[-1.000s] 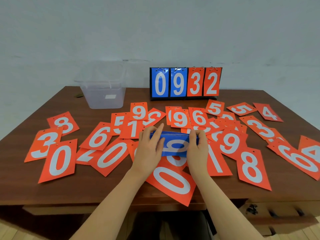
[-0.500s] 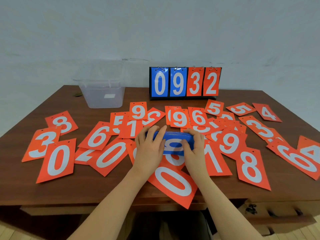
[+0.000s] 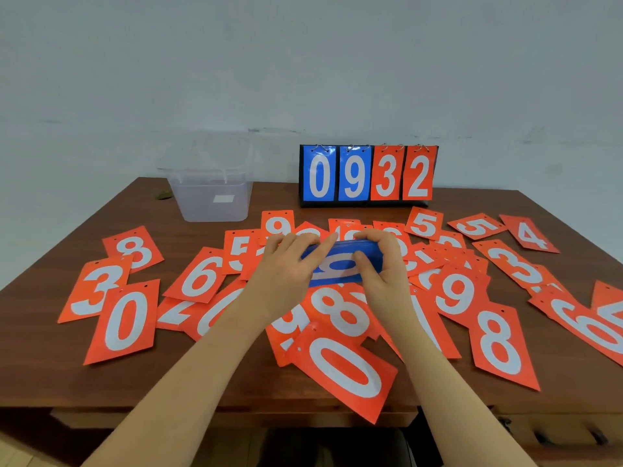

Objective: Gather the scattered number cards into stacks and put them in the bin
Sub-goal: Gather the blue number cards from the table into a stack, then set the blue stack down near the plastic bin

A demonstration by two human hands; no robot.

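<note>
Both hands, left [image 3: 290, 264] & right [image 3: 377, 264], have closed in on the blue stack [image 3: 340, 264], now clamped at its ends, lifted higher over the orange cards [image 3: 344, 365] mid-tabletop. Squared up, prob. ready for the bin [image 3: 212, 200] back-left.

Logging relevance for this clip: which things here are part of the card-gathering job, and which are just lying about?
Part of the job:
- blue card stack, held by left hand and right hand
- scattered orange cards
- clear bin, back left

Just there:
- flip scoreboard reading 0932
- wooden table
</note>
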